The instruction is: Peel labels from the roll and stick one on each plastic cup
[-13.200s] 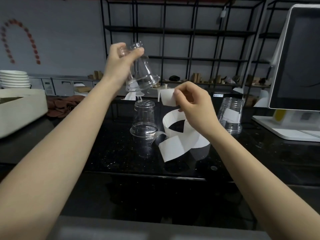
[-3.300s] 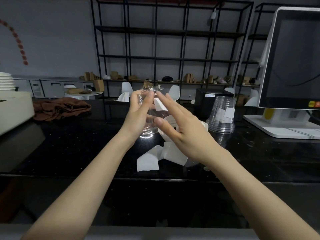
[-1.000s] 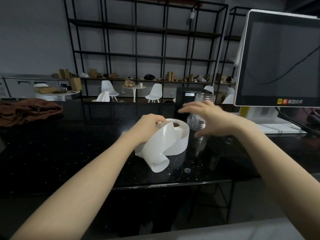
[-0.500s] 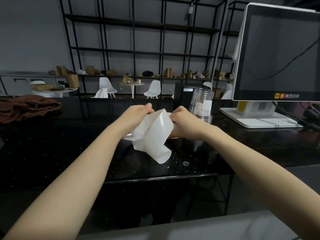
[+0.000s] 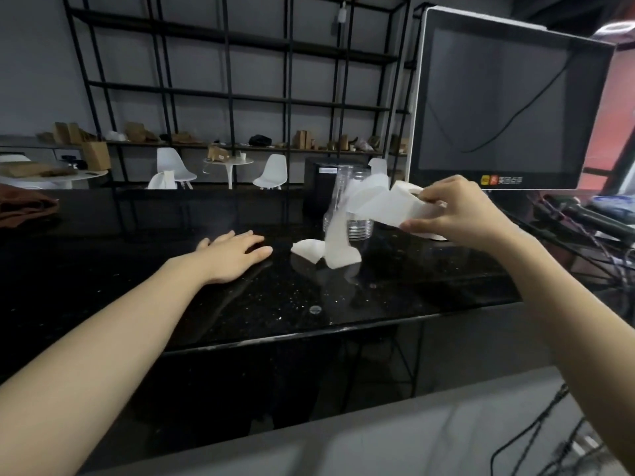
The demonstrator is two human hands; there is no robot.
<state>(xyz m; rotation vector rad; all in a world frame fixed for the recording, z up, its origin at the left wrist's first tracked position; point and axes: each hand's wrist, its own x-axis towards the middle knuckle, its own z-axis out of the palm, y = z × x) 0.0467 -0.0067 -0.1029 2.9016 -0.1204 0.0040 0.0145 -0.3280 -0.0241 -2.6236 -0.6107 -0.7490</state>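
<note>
Roll point(image 5: 403, 198) is hanging in right hand point(image 5: 460, 214) grip, strip point(image 5: 338, 242) trailing onto counter point(image 5: 240, 304). Left hand point(image 5: 233, 255) is lying flat, empty. Cups point(image 5: 360, 225) are sitting stacked behind strip; probably nearing done, labels unclear.

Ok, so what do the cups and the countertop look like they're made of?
Cup stack: thin clear plastic, since the background shows through it. Countertop: probably polished black stone, glossy, with pale flecks and reflections.
</note>
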